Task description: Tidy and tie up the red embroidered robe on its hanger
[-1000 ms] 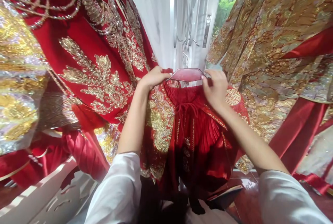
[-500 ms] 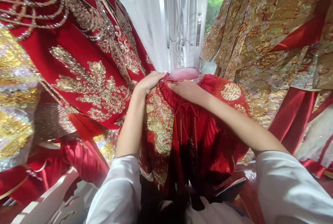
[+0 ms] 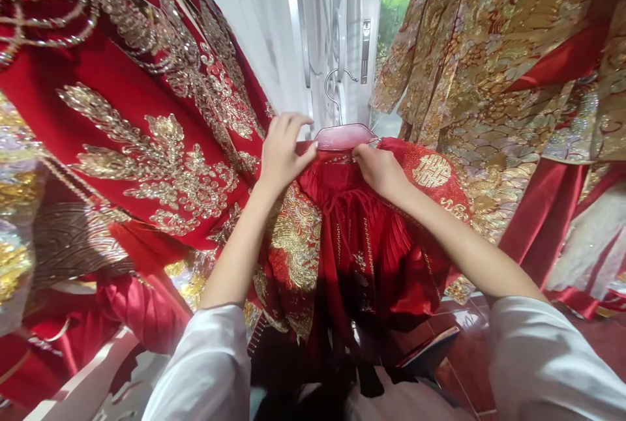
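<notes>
A red gold-embroidered jacket (image 3: 298, 245) hangs on a wire hanger (image 3: 337, 92) with a pink panel (image 3: 342, 137) at its neck. Inside the jacket's open front is a red pleated skirt (image 3: 337, 238) with a tied cord. My left hand (image 3: 283, 157) is at the left shoulder, thumb and fingers spread apart beside the pink panel. On the other side, my right hand (image 3: 379, 170) pinches the skirt's top edge just below the panel. Its fingertips are partly hidden by the cloth.
A large red gown (image 3: 161, 167) with gold beading hangs close on the left. Gold sequined garments (image 3: 489, 82) hang on the right. Behind the hanger stands a white door (image 3: 274, 30) with a metal latch (image 3: 366, 49). Reddish tiles (image 3: 469, 369) cover the floor.
My right hand has shifted right along the skirt's top edge, uncovering its middle. My left hand has lifted and its fingers have spread. The view has moved slightly.
</notes>
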`<state>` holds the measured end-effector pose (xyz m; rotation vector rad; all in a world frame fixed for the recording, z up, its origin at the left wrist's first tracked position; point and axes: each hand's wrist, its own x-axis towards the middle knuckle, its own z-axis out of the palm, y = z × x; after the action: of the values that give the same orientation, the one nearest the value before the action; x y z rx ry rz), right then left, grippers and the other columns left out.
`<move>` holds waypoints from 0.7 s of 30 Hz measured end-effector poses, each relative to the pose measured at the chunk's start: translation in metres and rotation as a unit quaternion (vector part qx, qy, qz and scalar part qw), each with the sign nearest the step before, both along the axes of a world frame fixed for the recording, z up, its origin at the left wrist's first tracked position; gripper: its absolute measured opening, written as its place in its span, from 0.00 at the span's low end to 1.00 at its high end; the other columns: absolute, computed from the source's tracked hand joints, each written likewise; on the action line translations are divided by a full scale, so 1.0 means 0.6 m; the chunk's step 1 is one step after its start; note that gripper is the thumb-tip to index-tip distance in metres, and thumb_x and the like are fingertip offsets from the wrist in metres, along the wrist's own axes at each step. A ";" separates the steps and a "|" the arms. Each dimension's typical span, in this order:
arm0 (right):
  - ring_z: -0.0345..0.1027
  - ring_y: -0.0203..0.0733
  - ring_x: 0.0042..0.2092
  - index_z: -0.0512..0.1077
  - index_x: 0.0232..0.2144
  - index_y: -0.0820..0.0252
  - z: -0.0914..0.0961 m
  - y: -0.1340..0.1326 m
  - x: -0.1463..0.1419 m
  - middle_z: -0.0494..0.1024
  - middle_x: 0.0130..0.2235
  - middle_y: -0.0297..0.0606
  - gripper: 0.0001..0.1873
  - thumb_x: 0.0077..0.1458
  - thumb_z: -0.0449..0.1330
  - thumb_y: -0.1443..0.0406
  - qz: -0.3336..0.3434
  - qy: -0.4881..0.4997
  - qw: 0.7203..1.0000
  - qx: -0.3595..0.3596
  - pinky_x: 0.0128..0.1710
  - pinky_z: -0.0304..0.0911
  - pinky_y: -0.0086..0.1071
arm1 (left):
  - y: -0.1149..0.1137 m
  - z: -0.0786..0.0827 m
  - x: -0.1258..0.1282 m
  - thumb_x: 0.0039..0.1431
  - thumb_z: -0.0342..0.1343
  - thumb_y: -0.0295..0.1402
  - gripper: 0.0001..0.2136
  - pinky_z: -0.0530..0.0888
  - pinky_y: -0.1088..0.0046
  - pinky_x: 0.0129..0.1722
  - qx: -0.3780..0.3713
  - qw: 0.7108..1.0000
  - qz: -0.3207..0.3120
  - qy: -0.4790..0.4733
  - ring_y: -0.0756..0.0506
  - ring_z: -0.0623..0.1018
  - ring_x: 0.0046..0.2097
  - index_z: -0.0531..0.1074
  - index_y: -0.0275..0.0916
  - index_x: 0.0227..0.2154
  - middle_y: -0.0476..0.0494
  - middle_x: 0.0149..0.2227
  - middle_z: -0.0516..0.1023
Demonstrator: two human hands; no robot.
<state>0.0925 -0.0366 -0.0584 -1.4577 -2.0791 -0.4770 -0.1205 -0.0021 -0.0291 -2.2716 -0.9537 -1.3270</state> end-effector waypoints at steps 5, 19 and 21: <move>0.69 0.42 0.37 0.68 0.39 0.63 -0.011 0.024 -0.003 0.75 0.35 0.44 0.13 0.61 0.44 0.68 0.053 0.105 0.993 0.028 0.33 0.55 0.31 | 0.000 0.032 0.053 0.54 0.55 0.28 0.27 0.51 0.48 0.62 0.064 0.968 -0.008 0.241 0.37 0.61 0.60 0.60 0.45 0.58 0.42 0.61 0.62; 0.68 0.43 0.41 0.72 0.40 0.61 0.048 -0.006 0.054 0.76 0.38 0.44 0.13 0.58 0.48 0.67 0.020 0.152 0.978 0.144 0.41 0.62 0.36 | 0.023 0.009 0.116 0.59 0.51 0.30 0.22 0.65 0.56 0.48 0.036 0.973 0.090 0.208 0.37 0.71 0.47 0.61 0.46 0.57 0.40 0.46 0.73; 0.68 0.42 0.37 0.73 0.36 0.64 0.088 0.016 0.074 0.76 0.33 0.43 0.10 0.56 0.54 0.65 0.020 0.150 0.986 0.068 0.38 0.63 0.35 | 0.020 0.006 0.119 0.59 0.52 0.32 0.22 0.65 0.56 0.47 0.015 0.978 0.097 0.184 0.37 0.70 0.49 0.61 0.47 0.57 0.40 0.47 0.73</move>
<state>0.1370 -0.0272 -0.0057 -1.3173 -1.7972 -0.3519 -0.0489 0.0098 -0.0256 -2.2267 -0.9834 -0.7979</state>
